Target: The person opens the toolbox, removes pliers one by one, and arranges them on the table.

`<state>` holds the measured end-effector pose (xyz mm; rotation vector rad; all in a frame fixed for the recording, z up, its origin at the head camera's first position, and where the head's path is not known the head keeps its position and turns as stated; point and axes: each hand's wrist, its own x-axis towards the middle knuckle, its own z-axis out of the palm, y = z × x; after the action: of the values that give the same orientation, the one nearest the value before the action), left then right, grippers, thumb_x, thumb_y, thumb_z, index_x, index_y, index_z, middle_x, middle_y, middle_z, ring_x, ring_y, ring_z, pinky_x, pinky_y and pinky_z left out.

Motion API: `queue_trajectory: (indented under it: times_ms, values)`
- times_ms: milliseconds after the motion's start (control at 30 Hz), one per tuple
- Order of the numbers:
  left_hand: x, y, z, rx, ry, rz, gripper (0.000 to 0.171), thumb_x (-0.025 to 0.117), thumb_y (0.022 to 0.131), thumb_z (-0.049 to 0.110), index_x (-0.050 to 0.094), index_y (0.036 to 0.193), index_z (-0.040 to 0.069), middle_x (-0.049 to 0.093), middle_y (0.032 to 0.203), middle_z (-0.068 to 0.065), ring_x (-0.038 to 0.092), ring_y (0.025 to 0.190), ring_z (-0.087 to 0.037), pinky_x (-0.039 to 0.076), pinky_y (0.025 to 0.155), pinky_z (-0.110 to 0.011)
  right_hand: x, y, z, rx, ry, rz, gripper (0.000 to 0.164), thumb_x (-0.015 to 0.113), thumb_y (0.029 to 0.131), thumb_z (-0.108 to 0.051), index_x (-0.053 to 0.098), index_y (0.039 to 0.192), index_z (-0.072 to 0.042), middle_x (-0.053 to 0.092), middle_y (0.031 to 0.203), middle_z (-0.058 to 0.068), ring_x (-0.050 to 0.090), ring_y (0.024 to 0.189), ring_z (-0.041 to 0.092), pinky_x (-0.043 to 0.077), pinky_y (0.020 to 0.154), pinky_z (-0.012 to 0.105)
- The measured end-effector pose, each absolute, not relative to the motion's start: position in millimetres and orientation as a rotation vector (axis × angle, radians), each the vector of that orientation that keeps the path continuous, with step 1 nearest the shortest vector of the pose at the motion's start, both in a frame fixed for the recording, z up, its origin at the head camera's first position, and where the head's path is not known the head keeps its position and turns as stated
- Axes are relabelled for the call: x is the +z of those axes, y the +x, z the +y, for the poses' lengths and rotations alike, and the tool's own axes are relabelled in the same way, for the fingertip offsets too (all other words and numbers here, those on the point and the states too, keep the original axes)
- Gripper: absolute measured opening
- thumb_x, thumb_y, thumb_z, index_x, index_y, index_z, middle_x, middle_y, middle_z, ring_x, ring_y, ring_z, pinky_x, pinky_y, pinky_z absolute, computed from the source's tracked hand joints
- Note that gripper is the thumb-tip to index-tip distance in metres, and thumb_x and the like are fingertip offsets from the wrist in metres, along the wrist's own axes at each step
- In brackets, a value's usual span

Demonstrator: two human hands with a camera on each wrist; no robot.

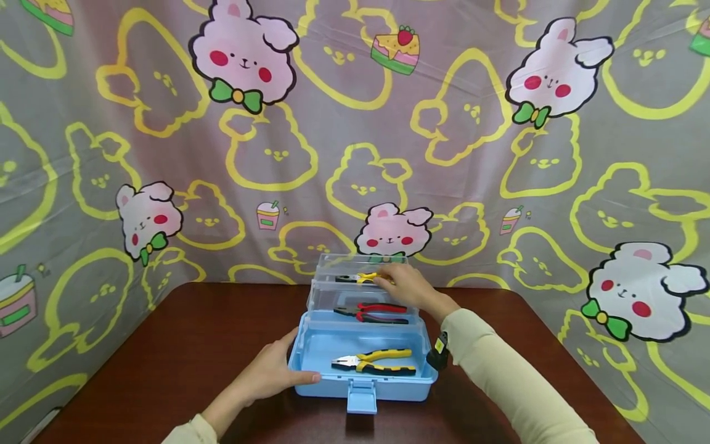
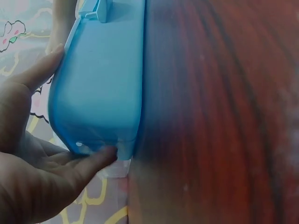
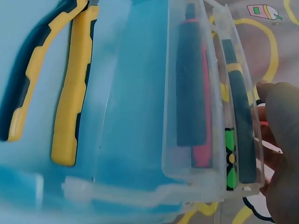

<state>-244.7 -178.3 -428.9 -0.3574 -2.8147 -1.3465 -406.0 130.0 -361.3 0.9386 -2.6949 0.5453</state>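
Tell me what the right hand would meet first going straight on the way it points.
Likely the yellow-handled pliers in the top tray, or the tray's edge; depth there is unclear.

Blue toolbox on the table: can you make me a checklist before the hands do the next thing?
1. Blue toolbox held steady: ok, the left hand grips its left side.
2. Front latch undone: ok, it is flipped down.
3. Large yellow-and-black pliers in the bottom: ok, lying inside.
4. Red-and-black pliers in the lower clear tray: ok, lying in it.
5. Yellow-and-black pliers in the upper clear tray: ok, lying in it.
6. What the right hand holds: cannot tell, upper pliers or tray.
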Motion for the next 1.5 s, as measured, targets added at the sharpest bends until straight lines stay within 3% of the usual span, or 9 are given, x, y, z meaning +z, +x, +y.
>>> queue_trajectory:
  times_ms: [167,467,567,700,800,867,1000,1267,1500]
  values:
    - [-428.1,-245.5,-178.9,-1.389,-0.409,-2.809,0.115,0.092,0.077,0.045,0.029,0.158,-0.008,0.052,0.148,-0.024,0.056,0.127,-0.031,0.047,0.101,-0.057,-364.0,-407.2,124.7,0.589,0.95,-2.717,0.026,0.06,0.108,-0.03,0.072,0.121,-0.011,0.068,0.098,-0.005,0.061,0.084,0.013,0.053,0.078,0.038]
    - [-427.3,-243.6,-179.5,-1.486,-0.428,-2.799,0.114,0.091,0.08,0.042,0.026,0.159,-0.008,0.048,0.152,-0.024,0.053,0.131,-0.032,0.044,0.103,-0.058,-362.7,-406.2,123.2,0.506,1.04,-2.771,0.029,0.058,0.108,-0.027,0.076,0.121,-0.008,0.068,0.102,-0.002,0.062,0.095,0.018,0.053,0.086,0.044]
    - [-427.4,-241.6,-179.7,-1.502,-0.424,-2.791,0.114,0.091,0.081,0.041,0.025,0.16,-0.008,0.047,0.152,-0.024,0.053,0.13,-0.032,0.045,0.103,-0.058,-357.2,-406.3,122.1,0.638,1.081,-2.817,0.026,0.058,0.108,-0.023,0.077,0.114,-0.005,0.066,0.087,0.002,0.057,0.077,0.016,0.05,0.07,0.037]
    - [-427.8,-240.0,-179.7,-1.514,-0.414,-2.789,0.114,0.091,0.081,0.04,0.024,0.16,-0.007,0.046,0.152,-0.025,0.054,0.128,-0.032,0.046,0.101,-0.057,-352.4,-410.1,122.3,0.876,1.078,-2.866,0.022,0.062,0.106,-0.018,0.078,0.106,-0.003,0.055,0.069,0.006,0.044,0.06,0.014,0.036,0.058,0.031]
    - [-428.0,-240.5,-179.8,-1.515,-0.419,-2.786,0.114,0.091,0.081,0.04,0.024,0.16,-0.006,0.047,0.152,-0.025,0.056,0.126,-0.032,0.047,0.1,-0.057,-351.2,-411.7,122.4,0.978,1.003,-2.888,0.022,0.066,0.104,-0.02,0.079,0.112,-0.003,0.065,0.081,0.004,0.054,0.07,0.016,0.045,0.063,0.031]
    - [-427.6,-240.6,-179.6,-1.519,-0.425,-2.782,0.113,0.091,0.081,0.04,0.024,0.16,-0.006,0.048,0.151,-0.025,0.056,0.125,-0.031,0.047,0.1,-0.057,-350.2,-411.3,122.0,1.031,0.926,-2.888,0.024,0.07,0.102,-0.021,0.078,0.116,-0.002,0.072,0.099,0.006,0.062,0.084,0.018,0.052,0.071,0.034]
    - [-425.9,-240.6,-179.2,-1.521,-0.43,-2.781,0.113,0.09,0.081,0.04,0.024,0.16,-0.006,0.047,0.151,-0.025,0.055,0.127,-0.031,0.046,0.101,-0.057,-349.9,-409.9,121.1,1.082,0.809,-2.852,0.028,0.076,0.097,-0.02,0.078,0.119,-0.002,0.071,0.12,0.009,0.066,0.101,0.023,0.056,0.081,0.04]
    - [-426.5,-239.3,-179.0,-1.527,-0.446,-2.781,0.112,0.088,0.083,0.041,0.023,0.161,-0.006,0.05,0.149,-0.025,0.057,0.125,-0.032,0.047,0.1,-0.057,-353.6,-399.0,120.7,0.891,0.71,-2.751,0.022,0.084,0.09,-0.023,0.083,0.108,-0.01,0.074,0.109,0.001,0.065,0.095,0.02,0.055,0.071,0.038]
    - [-426.9,-239.5,-179.1,-1.543,-0.45,-2.769,0.111,0.089,0.083,0.04,0.023,0.162,-0.004,0.048,0.151,-0.024,0.057,0.123,-0.032,0.047,0.099,-0.057,-356.9,-390.4,134.9,0.827,0.647,-2.641,0.025,0.085,0.089,-0.024,0.083,0.11,-0.011,0.073,0.108,0.002,0.067,0.101,0.025,0.056,0.072,0.045]
